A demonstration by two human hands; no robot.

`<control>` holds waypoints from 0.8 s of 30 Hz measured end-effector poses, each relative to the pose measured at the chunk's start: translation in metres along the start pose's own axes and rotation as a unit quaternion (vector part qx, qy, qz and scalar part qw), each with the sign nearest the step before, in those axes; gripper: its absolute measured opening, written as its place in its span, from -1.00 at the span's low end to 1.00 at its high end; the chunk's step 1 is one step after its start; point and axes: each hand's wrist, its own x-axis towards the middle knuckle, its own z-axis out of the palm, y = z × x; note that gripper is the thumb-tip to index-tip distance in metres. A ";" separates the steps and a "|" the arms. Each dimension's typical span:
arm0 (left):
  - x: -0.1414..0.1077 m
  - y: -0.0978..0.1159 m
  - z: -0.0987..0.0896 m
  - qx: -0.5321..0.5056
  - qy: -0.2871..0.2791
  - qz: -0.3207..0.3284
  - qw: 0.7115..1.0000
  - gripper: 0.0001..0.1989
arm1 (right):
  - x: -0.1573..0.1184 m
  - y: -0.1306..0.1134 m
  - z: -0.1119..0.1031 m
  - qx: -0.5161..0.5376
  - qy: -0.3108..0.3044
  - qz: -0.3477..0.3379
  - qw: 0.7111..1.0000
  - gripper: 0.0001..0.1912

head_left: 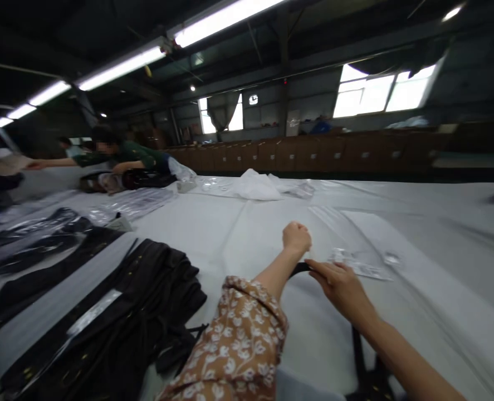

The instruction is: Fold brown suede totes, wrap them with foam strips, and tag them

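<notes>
My left hand is a closed fist above the white table, its sleeve brown with white flowers. What it holds, if anything, is hidden. Close beside it, my right hand pinches a black fabric strap, which curves behind my left wrist. Below my right forearm, part of a black garment with another strap shows at the bottom edge. A clear plastic bag lies flat just past my right hand. To my left is a stack of folded black garments with a white tag on top.
More black garments in clear plastic lie at the far left. Crumpled white plastic sits toward the back of the white table. Another person leans over the table at back left. Brown cartons line up behind it.
</notes>
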 end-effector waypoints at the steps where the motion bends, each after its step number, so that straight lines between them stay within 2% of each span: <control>1: 0.004 -0.002 0.000 0.017 0.025 -0.002 1.000 -0.74 | 0.001 0.006 0.004 -0.014 0.023 -0.024 0.999 -0.71; 4: 0.014 -0.009 0.001 0.051 0.071 0.004 0.996 -0.77 | 0.003 0.017 0.013 -0.062 0.067 -0.095 0.991 -0.66; 6: 0.017 -0.012 0.002 0.067 0.076 0.005 0.995 -0.75 | 0.003 0.021 0.017 -0.096 0.090 -0.124 0.984 -0.65; 8: 0.018 -0.014 0.003 0.079 0.061 0.002 0.995 -0.73 | 0.001 0.023 0.024 -0.128 0.094 -0.123 0.980 -0.65; 11: 0.015 -0.017 0.000 0.094 0.004 0.000 0.996 -0.67 | -0.009 0.022 0.041 -0.165 0.014 -0.066 0.984 -0.61; 14: 0.006 -0.021 -0.010 0.119 -0.038 0.027 0.992 -0.54 | -0.024 0.017 0.054 -0.176 -0.130 0.032 0.975 -0.51; 17: -0.012 -0.026 -0.032 0.154 -0.068 0.079 0.983 -0.41 | -0.032 0.012 0.059 -0.164 -0.213 0.089 0.959 -0.53; 20: -0.047 -0.028 -0.064 0.181 -0.109 0.094 0.973 -0.39 | -0.029 0.005 0.053 -0.167 -0.260 0.123 0.943 -0.50; 24: -0.118 -0.026 -0.117 0.221 -0.153 0.095 0.959 -0.40 | -0.024 -0.017 0.024 -0.204 -0.248 0.153 0.935 -0.41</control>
